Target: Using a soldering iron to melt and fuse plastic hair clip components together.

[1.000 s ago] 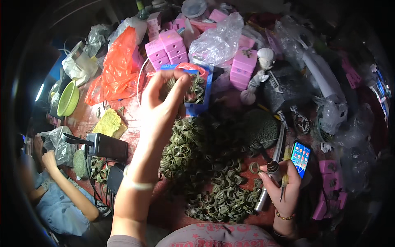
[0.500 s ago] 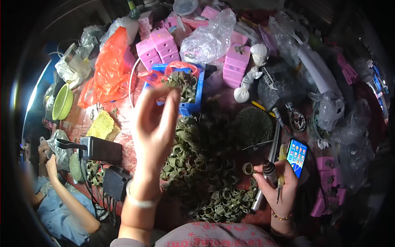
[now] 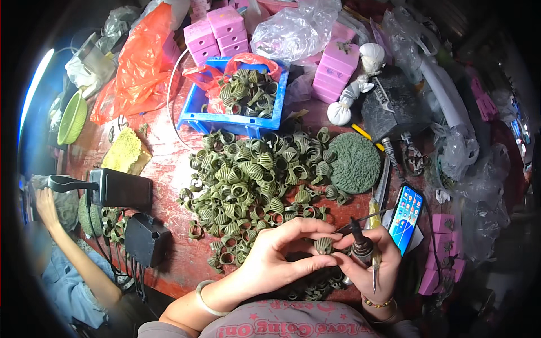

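Observation:
Between the thumb and fingers of my left hand (image 3: 284,248) is a green ring (image 3: 323,245) with a striped, ridged face. My right hand (image 3: 384,262) meets it fingertip to fingertip at the ring's right side. It is closed round a dark-tipped pen-like handpiece (image 3: 361,248) and a slim tool with a yellow handle (image 3: 374,221), whose metal point hangs below the fingers. Whether the right fingertips also grip the ring I cannot tell. Beyond both hands spreads a pile of similar striped green rings (image 3: 248,174), and more fill a blue bin (image 3: 225,125) lined with red plastic.
A round green pad (image 3: 355,163) lies right of the pile, and a lit phone (image 3: 407,217) beside my right hand. Pink blocks (image 3: 338,65) stand behind. Left are a black power bank (image 3: 127,188), a black box (image 3: 147,239) and a yellow sponge (image 3: 124,151). Another person's arm (image 3: 79,248) reaches in.
My left hand has come down from near the blue bin to meet my right hand. The ring, earlier at my right fingertips, now sits between my left fingers. The view has shifted.

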Demonstrator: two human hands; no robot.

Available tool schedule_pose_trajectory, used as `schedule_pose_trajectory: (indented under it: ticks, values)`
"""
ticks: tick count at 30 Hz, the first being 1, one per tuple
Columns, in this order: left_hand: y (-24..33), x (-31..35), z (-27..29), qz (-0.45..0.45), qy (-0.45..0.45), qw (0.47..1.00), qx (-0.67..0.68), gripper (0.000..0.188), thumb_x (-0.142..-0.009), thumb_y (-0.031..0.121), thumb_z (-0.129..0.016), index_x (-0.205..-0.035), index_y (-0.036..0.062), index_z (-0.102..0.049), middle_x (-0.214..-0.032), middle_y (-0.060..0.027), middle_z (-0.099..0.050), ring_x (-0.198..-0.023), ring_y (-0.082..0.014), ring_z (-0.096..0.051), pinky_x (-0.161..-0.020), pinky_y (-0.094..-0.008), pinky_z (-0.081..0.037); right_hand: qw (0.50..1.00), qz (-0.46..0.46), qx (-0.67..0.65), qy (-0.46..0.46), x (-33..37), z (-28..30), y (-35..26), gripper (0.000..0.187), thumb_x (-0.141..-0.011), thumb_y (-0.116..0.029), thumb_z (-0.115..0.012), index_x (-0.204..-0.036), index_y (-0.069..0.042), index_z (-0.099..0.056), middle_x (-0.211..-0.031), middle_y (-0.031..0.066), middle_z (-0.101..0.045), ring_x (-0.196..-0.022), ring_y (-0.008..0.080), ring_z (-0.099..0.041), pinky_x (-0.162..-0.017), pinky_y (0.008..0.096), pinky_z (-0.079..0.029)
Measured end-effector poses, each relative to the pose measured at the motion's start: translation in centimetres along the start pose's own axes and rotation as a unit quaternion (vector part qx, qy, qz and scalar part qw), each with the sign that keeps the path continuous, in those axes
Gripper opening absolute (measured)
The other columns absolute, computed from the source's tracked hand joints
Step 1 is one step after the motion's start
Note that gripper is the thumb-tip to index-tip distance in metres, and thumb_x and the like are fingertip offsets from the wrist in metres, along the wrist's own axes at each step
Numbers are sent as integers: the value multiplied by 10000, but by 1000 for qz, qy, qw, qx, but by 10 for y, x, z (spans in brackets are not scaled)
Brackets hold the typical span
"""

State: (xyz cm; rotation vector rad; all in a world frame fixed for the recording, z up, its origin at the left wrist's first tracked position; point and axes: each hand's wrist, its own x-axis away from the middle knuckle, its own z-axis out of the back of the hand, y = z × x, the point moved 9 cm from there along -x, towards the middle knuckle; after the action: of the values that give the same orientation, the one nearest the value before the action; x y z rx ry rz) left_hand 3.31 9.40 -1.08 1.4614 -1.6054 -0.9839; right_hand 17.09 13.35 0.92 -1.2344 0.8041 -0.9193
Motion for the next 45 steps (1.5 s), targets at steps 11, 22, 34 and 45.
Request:
schedule_pose_trajectory:
  ticks: [11, 22, 34, 45]
  values:
    - [1, 0, 6, -22, 16, 996, -85, 316, -798, 31, -732, -1083, -22, -606, -1055, -100, -646, -870, -133, -656, -783, -265, -555, 999, -44, 10, 21, 0, 4, 5, 242, -759, 11, -754, -877, -23, -546, -806, 35, -664, -677, 72, -591, -630, 226, -469]
    - [19, -4, 21, -45, 54, 981, -180, 321, -781, 54, -750, -1088, 37, -658, -1037, -97, -645, -816, -133, -623, -700, -247, -537, 981, 51, 157, 105, 4, 30, -21, 391, -818, -322, -743, -950, 28, -631, -777, 61, -664, -666, 120, -615, -611, 242, -473]
    - [8, 0, 38, -14, 118, 991, -60, 329, -790, -59, -708, -1089, -36, -573, -1103, -135, -618, -982, -170, -613, -848, -292, -516, 926, 156, 328, 107, 0, 33, -45, 399, -724, -365, -799, -786, -5, -638, -652, 70, -630, -553, 200, -592, -529, 289, -449]
    - [8, -1, 38, -13, 119, 992, -47, 331, -792, -63, -704, -1093, -38, -567, -1109, -144, -617, -978, -169, -612, -844, -288, -517, 925, 131, 344, 92, -2, 29, -44, 465, -760, -416, -759, -801, 24, -615, -663, 105, -620, -602, 235, -620, -595, 307, -463]
